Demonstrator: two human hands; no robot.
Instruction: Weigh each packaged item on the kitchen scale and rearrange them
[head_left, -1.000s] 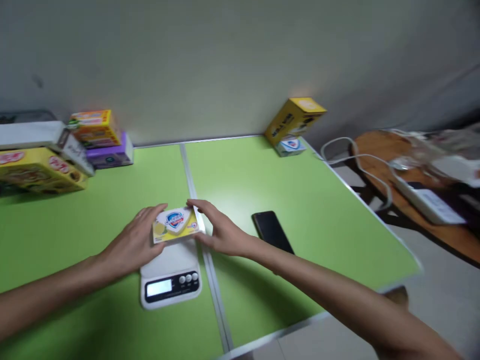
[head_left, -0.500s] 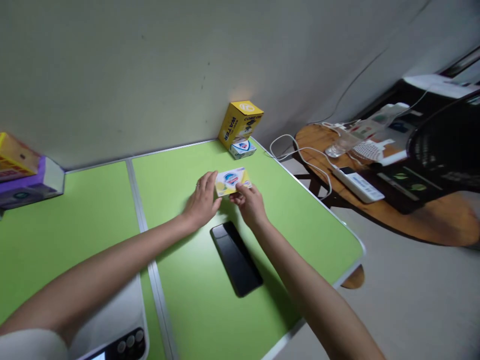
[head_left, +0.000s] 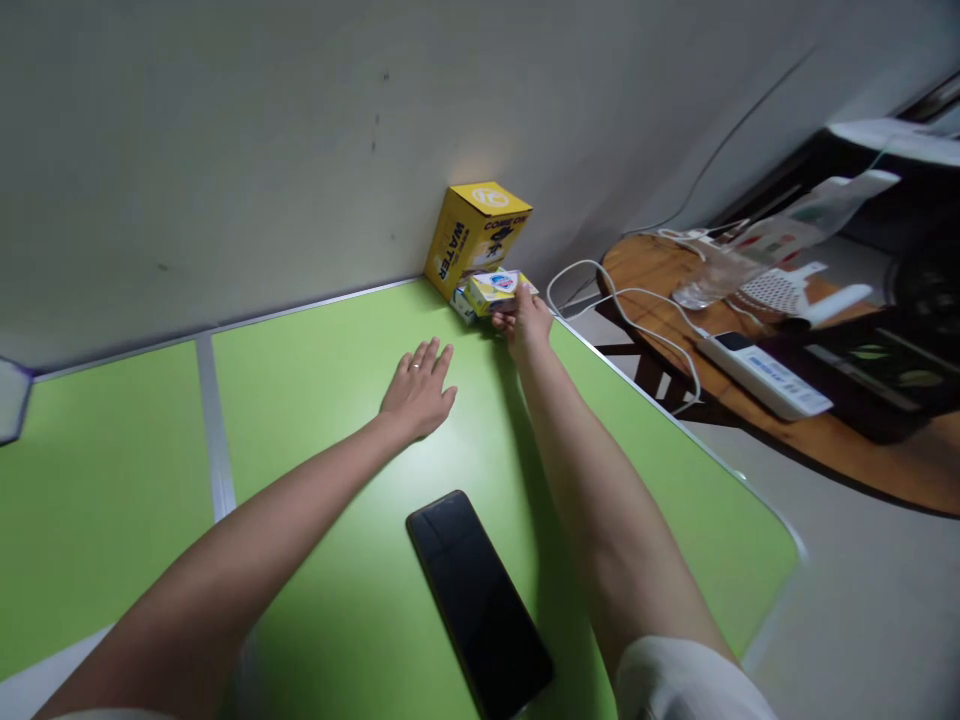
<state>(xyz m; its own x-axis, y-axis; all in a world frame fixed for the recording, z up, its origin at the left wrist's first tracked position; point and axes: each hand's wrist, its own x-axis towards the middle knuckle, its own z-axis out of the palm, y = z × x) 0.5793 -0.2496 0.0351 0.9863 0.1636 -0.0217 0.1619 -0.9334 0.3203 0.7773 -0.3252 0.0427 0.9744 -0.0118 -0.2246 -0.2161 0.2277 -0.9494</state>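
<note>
My right hand (head_left: 527, 320) grips a small yellow and white soap box (head_left: 499, 286) by its right end. The held box is over another small white and blue box (head_left: 463, 305), which is mostly hidden behind it. Both are in front of a yellow carton (head_left: 480, 235) near the wall; whether the two small boxes touch, I cannot tell. My left hand (head_left: 420, 390), a ring on one finger, is over the green table (head_left: 315, 370) with its fingers spread and nothing held. A black phone (head_left: 480, 605) lies on the table between my forearms.
A metal strip (head_left: 215, 430) crosses the table at the left. Part of a white and purple box (head_left: 11, 400) shows at the left edge. To the right, a wooden table (head_left: 757, 370) holds a white power strip (head_left: 765, 375), cables, a clear bottle and other items.
My right hand has carried the soap box away from me to the yellow carton, over the small box there. My left hand has let go of the soap box. The view has shifted right.
</note>
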